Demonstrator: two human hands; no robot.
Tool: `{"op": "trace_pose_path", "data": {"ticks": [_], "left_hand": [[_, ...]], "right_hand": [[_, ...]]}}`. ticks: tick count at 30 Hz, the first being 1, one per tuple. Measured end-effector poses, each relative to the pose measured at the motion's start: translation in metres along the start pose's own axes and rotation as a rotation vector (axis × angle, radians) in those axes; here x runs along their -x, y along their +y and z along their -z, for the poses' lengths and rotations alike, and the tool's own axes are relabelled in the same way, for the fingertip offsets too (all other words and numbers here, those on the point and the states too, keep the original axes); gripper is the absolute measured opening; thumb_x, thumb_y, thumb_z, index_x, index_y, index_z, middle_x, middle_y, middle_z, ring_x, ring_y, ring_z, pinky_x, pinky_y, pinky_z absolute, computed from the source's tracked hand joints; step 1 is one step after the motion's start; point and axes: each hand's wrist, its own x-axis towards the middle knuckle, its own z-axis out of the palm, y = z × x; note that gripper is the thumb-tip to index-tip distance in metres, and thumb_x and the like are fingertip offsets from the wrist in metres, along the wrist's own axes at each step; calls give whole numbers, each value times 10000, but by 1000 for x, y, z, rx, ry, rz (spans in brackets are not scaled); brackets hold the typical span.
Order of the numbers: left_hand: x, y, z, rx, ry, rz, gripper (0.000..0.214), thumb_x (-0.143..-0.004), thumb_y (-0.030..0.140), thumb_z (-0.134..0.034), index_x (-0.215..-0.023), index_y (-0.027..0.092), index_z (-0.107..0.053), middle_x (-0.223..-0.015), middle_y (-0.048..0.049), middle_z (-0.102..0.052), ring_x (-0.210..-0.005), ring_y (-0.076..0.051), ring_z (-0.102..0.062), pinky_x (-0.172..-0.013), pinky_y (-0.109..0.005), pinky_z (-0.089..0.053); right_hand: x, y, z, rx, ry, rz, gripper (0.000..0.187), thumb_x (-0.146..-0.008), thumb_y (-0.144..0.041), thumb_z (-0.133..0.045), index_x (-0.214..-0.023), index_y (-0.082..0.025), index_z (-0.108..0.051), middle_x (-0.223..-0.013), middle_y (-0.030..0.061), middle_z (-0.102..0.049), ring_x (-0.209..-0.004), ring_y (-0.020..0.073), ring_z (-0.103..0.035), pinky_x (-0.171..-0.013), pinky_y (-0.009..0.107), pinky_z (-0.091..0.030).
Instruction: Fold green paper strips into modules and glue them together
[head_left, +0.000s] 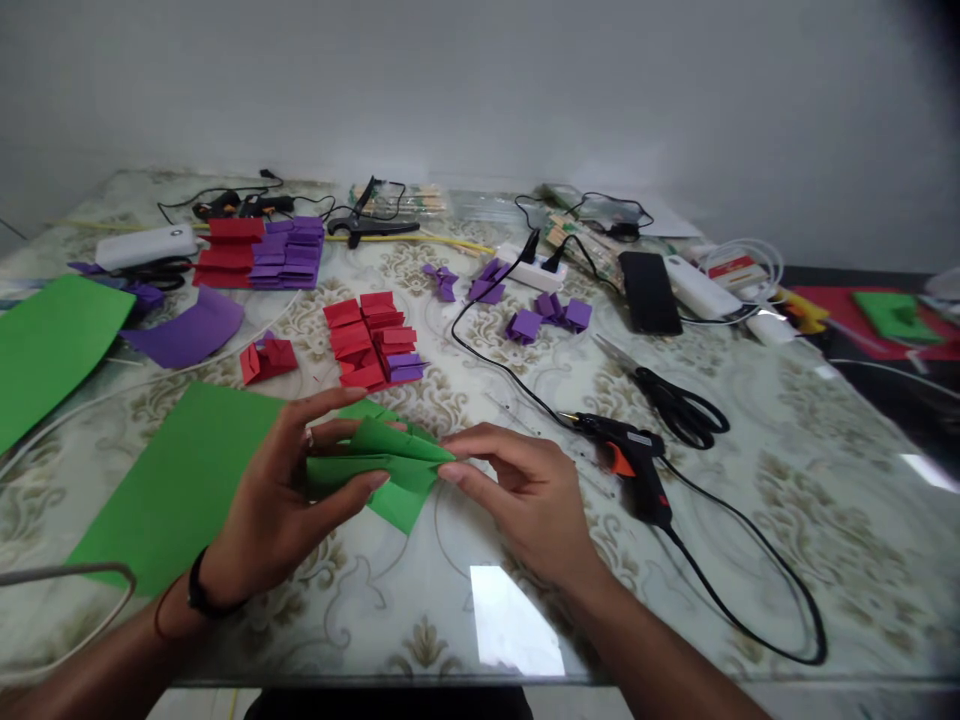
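Observation:
A folded piece of green paper (390, 465) is held just above the table near the front edge. My left hand (289, 490) grips its left end, thumb under and fingers over it. My right hand (525, 490) pinches the pointed right end with its fingertips. A larger green sheet (172, 480) lies flat under and to the left of my left hand.
A black glue gun (634, 465) with its cord lies right of my right hand, black scissors (679, 405) behind it. Stacks of folded red paper (367, 340) and purple paper (289, 255), a power strip (529, 270), a phone (649, 290) and cables sit farther back.

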Motion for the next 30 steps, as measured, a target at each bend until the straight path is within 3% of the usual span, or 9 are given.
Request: {"op": "trace_pose_path", "data": {"ticks": [5,7,10,12,16,22,27,30], "left_hand": [[0,0,0,-83,2,-89,192,-887,285,-864,-1020,282,-726,-989,22,-807,-930,-182,-806,-842,-264,-655],[0,0,1,-137,28,-66,173,-878,360,-873,-931,267,-738,-931,21,-821,-831,-175,-796,-764,-257,-640],[1,-1,1,-166,75,-18,206,-862,425,-879,-916,274,-751,-821,41,-803,-615,-146,-717,-553,-251,-566],[2,0,1,-164,88,8,197,-857,422,-881,-891,280,-749,-756,53,-776,-553,-137,-667,-494,-252,-522],[2,4,0,-140,112,11,217,-850,434,-884,-843,277,-735,-741,54,-761,-567,-131,-655,-521,-243,-535],[1,6,0,-126,71,90,251,-851,420,-879,-780,244,-714,-542,76,-561,-449,-94,-482,-403,-204,-402],[-1,5,-3,-37,11,180,243,-862,377,-856,-748,225,-705,-563,62,-592,-462,-89,-506,-413,-181,-424],[-3,6,-7,-1,0,202,217,-833,363,-872,-755,231,-718,-577,57,-609,-477,-94,-524,-422,-176,-446]], "right_hand": [[2,-1,-1,-35,11,-26,69,-867,-203,-863,-911,-257,-860,-825,4,-838,-742,148,-775,-701,246,-593],[2,-2,-2,-53,5,-37,68,-869,-200,-861,-905,-258,-860,-820,5,-838,-736,147,-773,-694,247,-591],[3,-3,-3,-95,-10,-44,75,-872,-196,-857,-899,-266,-858,-817,1,-840,-722,142,-769,-692,251,-594],[3,-4,-3,-120,-18,-53,70,-878,-198,-852,-896,-266,-856,-807,0,-837,-709,140,-764,-687,255,-596],[4,-4,-4,-134,-21,-78,48,-888,-207,-839,-857,-242,-845,-762,9,-824,-686,147,-757,-673,262,-597],[4,-5,-6,-164,-18,-164,89,-903,-252,-824,-817,-226,-821,-714,2,-800,-660,140,-745,-660,245,-587],[3,-2,-5,-112,-90,-267,88,-869,-307,-845,-886,-223,-827,-779,0,-782,-717,145,-701,-663,242,-553],[4,-3,-6,-50,-133,-283,141,-894,-324,-819,-814,-209,-809,-726,-5,-744,-682,136,-649,-633,242,-502]]}}
